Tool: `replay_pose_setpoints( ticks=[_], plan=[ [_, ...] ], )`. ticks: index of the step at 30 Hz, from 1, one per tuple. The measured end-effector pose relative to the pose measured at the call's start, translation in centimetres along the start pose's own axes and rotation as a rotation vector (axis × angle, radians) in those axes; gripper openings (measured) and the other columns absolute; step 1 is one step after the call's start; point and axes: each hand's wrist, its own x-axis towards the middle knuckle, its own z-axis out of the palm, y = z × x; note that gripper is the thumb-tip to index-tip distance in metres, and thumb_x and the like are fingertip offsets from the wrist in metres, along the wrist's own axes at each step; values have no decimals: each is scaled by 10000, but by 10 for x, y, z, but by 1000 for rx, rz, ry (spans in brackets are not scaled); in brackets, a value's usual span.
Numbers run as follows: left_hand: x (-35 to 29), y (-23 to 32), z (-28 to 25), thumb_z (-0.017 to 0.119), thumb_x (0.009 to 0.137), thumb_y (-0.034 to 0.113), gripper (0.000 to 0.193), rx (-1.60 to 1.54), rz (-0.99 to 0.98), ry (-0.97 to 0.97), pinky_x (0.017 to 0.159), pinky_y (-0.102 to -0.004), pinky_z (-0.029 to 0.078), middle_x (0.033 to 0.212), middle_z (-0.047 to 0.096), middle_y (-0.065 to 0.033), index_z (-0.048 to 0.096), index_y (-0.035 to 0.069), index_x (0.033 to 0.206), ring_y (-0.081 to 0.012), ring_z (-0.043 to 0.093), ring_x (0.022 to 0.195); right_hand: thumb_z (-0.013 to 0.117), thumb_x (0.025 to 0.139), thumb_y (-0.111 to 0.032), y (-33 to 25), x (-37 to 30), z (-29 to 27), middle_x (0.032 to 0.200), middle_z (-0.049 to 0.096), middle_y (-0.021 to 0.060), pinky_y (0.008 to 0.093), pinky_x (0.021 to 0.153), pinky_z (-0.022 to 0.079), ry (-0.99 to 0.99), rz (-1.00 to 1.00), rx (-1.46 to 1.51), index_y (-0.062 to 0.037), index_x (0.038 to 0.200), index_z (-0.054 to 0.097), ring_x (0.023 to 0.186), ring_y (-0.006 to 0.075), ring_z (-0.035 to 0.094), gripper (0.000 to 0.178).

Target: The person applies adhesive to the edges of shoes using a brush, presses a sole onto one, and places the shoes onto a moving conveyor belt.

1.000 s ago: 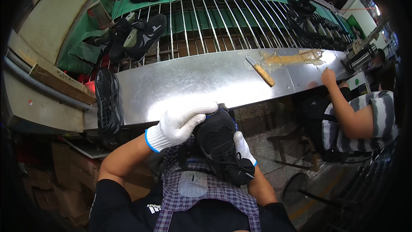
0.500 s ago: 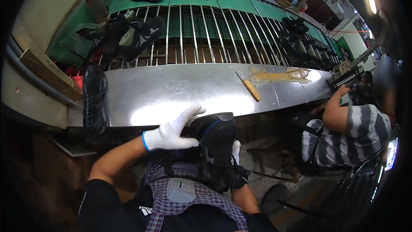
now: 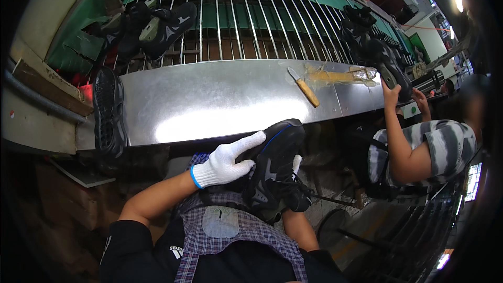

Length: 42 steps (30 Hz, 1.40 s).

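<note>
A black and grey athletic shoe with a blue line along its upper edge is tilted in front of my lap, toe toward the bench. My left hand, in a white knit glove with blue cuff trim, lies against the shoe's left side. Its index finger stretches to the toe area, and the thumb is spread apart from it. Behind the shoe, my right hand grips it from the right; only a white-gloved digit shows, the rest being hidden. Dark laces hang at the shoe's right side.
Across the metal bench lies a wooden-handled tool beside brown tape. A sole rests at the left end. Several shoes sit on the metal-bar rack. To the right, a co-worker holds another shoe.
The shoe has turned, its toe now further right and higher. My left index finger has come onto its edge. The co-worker's arm has moved up with a shoe in hand.
</note>
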Motion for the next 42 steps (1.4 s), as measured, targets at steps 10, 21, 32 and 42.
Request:
replay_pose_setpoints(
  ticks=[10, 21, 32, 42],
  plan=[
    [3, 2, 9, 746, 905, 5, 770, 36, -1, 32, 1282, -374, 425, 1631, 563, -225, 492, 4, 1632, -298, 550, 1516, 368, 1065, -821, 3, -4, -9, 1654, 516, 154, 457, 1264, 420, 110, -13, -18, -91, 1683, 438, 1475, 309, 530, 959],
    [-24, -18, 45, 686, 832, -4, 761, 529, 162, 60, 807, -406, 681, 1525, 570, -368, 589, 148, 1571, -421, 789, 977, 372, 1077, -801, 5, -17, -20, 1648, 520, 153, 457, 1265, 416, 216, -3, -51, -94, 1682, 439, 1465, 311, 530, 932],
    [61, 91, -33, 577, 1095, 160, 447, 129, 0, 48, 1208, -399, 472, 1439, 691, -220, 608, -11, 1508, -324, 648, 1377, 371, 1106, -745, 27, 30, -12, 1629, 534, 158, 459, 1254, 422, -115, 0, -18, -76, 1673, 450, 1451, 321, 536, 881],
    [59, 81, -52, 455, 1162, 299, 582, -61, -7, -188, 1288, -406, 361, 1632, 552, -195, 450, -27, 1645, -294, 521, 1507, 293, 1166, -657, 61, 35, -74, 1632, 551, 128, 434, 1254, 405, -73, -7, -151, -72, 1651, 485, 1459, 286, 538, 784]
  ],
)
